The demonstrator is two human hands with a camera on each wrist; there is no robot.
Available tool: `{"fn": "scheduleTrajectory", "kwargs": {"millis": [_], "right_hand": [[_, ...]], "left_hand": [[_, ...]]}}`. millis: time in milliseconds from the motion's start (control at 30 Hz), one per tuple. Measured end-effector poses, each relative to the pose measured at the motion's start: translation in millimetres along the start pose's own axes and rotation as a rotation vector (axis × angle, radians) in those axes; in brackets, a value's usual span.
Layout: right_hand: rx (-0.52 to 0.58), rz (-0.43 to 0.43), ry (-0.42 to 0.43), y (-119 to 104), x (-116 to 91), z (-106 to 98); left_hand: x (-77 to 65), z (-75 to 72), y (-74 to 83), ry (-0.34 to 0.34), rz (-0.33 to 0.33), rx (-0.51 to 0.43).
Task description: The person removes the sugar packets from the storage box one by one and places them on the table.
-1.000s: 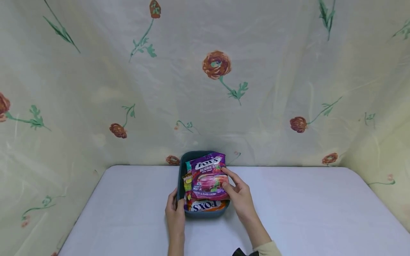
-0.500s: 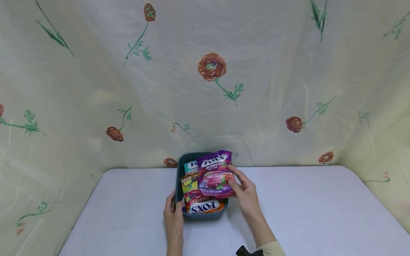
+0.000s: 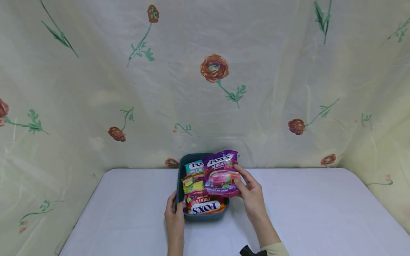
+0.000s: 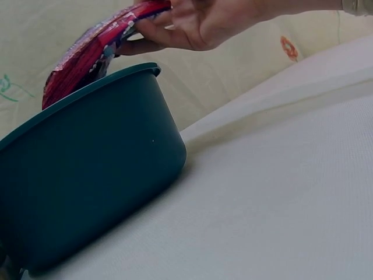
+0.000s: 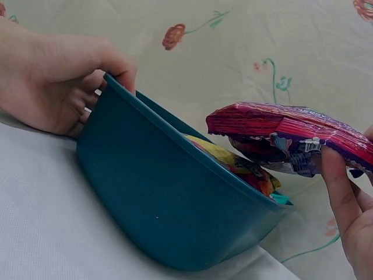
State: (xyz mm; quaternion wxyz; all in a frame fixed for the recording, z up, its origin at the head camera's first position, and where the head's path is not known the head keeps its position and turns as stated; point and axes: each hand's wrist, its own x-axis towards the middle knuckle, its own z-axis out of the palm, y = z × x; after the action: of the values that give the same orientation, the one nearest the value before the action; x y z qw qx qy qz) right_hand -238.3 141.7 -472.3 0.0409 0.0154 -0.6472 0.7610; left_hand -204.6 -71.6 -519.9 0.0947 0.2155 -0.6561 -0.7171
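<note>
A dark teal plastic bin (image 3: 205, 217) stands on the table, with several candy bags inside. My left hand (image 3: 174, 215) grips its near left rim, thumb over the edge, as the right wrist view also shows. A purple Fox's Berries candy bag (image 3: 221, 174) is pinched at its right edge by my right hand (image 3: 253, 193). In the right wrist view this bag (image 5: 285, 137) is tilted just above the rim. Under it lie a teal mint bag (image 3: 193, 168), a yellow-green bag (image 3: 193, 184) and an orange-edged Fox's bag (image 3: 205, 207), partly covered.
The white-covered table (image 3: 304, 209) extends to both sides of the bin. Behind it hangs a pale curtain (image 3: 256, 117) with printed flowers. A black strap-like piece (image 3: 251, 251) shows by the right sleeve (image 3: 277, 249).
My right hand has moved the purple candy bag to the right, uncovering more of the teal and yellow-green bags. My left hand keeps its hold on the bin.
</note>
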Motion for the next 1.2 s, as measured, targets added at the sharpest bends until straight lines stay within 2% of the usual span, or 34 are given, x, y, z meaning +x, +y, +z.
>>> {"fn": "scheduleTrajectory", "kwargs": {"millis": [267, 467, 1200], "right_hand": [[-0.015, 0.005, 0.009, -1.8, 1.4, -1.4], [-0.034, 0.03, 0.031, -3.3, 1.1, -3.0], [-0.019, 0.009, 0.053, -6.8, 0.4, -7.0]], "left_hand": [[0.2, -2.4, -0.6, 0.005, 0.012, -0.007], [0.3, -1.8, -1.1, -0.003, -0.005, -0.001], [2.5, -3.0, -2.0, -0.024, 0.028, -0.026]]}}
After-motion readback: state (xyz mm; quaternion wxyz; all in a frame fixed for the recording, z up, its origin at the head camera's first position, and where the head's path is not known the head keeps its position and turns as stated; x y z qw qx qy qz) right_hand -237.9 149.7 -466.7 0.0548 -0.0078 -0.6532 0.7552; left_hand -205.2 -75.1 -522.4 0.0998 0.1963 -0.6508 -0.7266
